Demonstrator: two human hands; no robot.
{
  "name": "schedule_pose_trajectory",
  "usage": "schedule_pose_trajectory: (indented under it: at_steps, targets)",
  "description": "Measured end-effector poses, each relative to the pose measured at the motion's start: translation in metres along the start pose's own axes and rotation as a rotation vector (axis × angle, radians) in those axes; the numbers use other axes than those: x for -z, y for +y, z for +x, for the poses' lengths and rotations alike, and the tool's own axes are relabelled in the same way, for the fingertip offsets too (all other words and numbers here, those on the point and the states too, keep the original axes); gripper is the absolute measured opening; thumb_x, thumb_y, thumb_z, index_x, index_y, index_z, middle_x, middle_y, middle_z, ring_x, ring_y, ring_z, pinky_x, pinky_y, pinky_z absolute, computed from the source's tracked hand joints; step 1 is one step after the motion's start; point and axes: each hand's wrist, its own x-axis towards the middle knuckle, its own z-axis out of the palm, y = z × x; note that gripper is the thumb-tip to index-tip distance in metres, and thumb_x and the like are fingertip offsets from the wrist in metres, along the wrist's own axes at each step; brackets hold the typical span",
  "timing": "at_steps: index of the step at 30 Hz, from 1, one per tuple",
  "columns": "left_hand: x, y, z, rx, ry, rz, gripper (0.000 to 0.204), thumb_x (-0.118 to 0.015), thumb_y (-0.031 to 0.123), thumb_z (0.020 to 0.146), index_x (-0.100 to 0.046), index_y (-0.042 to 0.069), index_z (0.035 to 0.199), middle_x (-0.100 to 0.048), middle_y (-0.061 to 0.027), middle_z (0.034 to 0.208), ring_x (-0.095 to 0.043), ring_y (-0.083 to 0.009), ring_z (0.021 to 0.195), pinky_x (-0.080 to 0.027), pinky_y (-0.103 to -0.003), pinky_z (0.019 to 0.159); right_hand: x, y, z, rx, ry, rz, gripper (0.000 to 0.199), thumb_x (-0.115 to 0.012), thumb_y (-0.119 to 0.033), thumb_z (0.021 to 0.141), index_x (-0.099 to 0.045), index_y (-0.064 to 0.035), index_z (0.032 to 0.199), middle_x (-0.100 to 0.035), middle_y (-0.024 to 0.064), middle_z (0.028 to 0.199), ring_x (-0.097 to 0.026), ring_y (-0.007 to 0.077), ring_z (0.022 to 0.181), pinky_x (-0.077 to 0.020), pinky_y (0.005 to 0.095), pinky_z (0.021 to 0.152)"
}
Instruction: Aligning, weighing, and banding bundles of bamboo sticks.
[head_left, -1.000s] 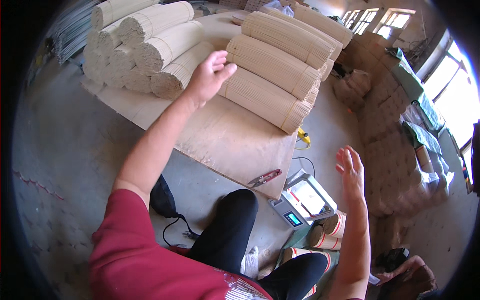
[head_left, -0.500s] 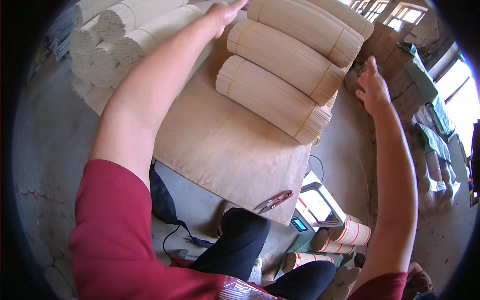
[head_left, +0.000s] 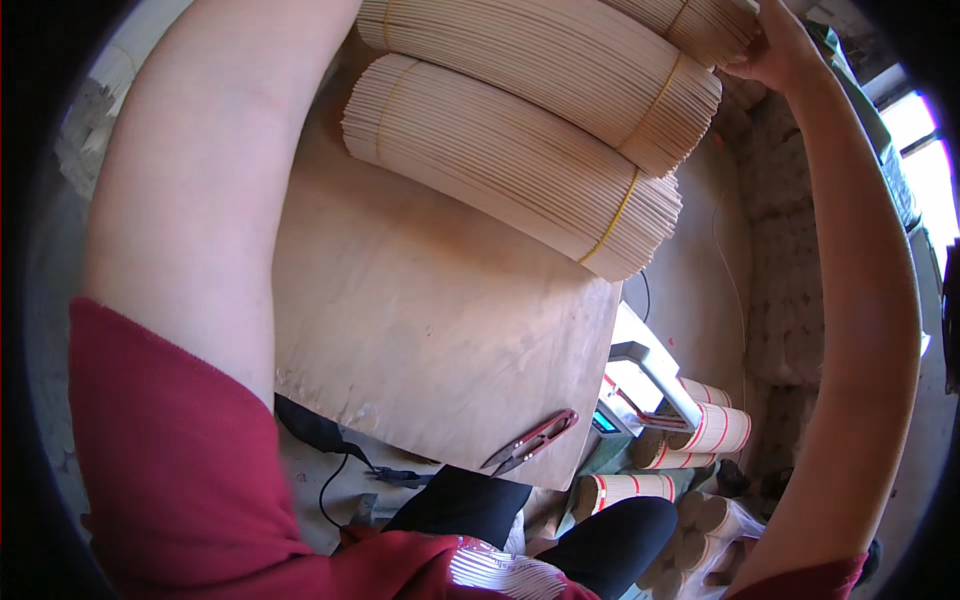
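Hands on stacked stick bundles above the plywood board.
Your right hand grips the top bundle's end; your left hand's hold can't be told, out of view.

Pale bundles of thin wooden sticks: matt, dry, finely ribbed surface; bound with thin yellow bands. Flat brown plywood board: matt, smooth, faint grain, chipped pale patch at near edge. Small snips with dark red handles: slight sheen, blades look metal. Weighing scale: top plate pale, glossy. Red sleeve: soft matt cloth.
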Motion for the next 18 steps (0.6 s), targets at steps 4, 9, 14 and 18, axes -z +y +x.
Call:
schedule_pose_trajectory:
  at_steps: [4, 9, 14, 18]
  targets:
    - [0.051, 0.029, 0.006, 0.539, -0.496, -0.325, 0.061, -0.060, 0.059, 0.081, -0.058, 0.010, 0.118, -0.061, -0.0106, 0.118, -0.059, -0.0257, 0.106, -0.046, -0.047, 0.091, -0.022, 0.004, 0.000, 0.168, 0.835, -0.203, 0.078, -0.050, -0.063, 0.085, -0.026, -0.0178, 0.144, -0.022, 0.0114, 0.149, -0.021, 0.0381, 0.135, -0.0215, 0.0682, 0.100]
    - [0.065, 0.010, -0.019, 0.224, -0.191, -0.397, 0.060, -0.062, 0.059, 0.080, -0.058, 0.011, 0.117, -0.062, -0.0106, 0.115, -0.057, -0.0249, 0.108, -0.044, -0.047, 0.093, -0.052, 0.047, 0.053, 0.522, 1.419, -0.499, 0.081, -0.051, -0.064, 0.084, -0.022, -0.0191, 0.146, -0.021, 0.0113, 0.150, -0.019, 0.0370, 0.136, -0.0213, 0.0674, 0.101]
    - [0.041, -0.009, -0.079, -0.159, 0.227, -0.370, 0.060, -0.060, 0.059, 0.082, -0.058, 0.010, 0.116, -0.063, -0.0102, 0.110, -0.057, -0.0252, 0.106, -0.043, -0.045, 0.093, -0.070, 0.093, 0.060, 0.815, 1.330, -0.715, 0.081, -0.057, -0.059, 0.083, -0.038, 0.0064, 0.127, -0.047, 0.0183, 0.123, -0.047, 0.0262, 0.113, -0.0362, 0.0443, 0.098]
    - [0.072, -0.015, -0.111, -0.250, 0.049, -0.478, 0.059, -0.052, 0.057, 0.087, -0.055, 0.008, 0.119, -0.060, -0.0090, 0.116, -0.054, -0.0246, 0.109, -0.042, -0.043, 0.093, -0.111, 0.121, 0.063, 0.881, 1.527, -0.853, 0.072, -0.059, -0.055, 0.084, -0.044, 0.0057, 0.119, -0.056, 0.0111, 0.107, -0.051, 0.0185, 0.099, -0.0403, 0.0337, 0.092]
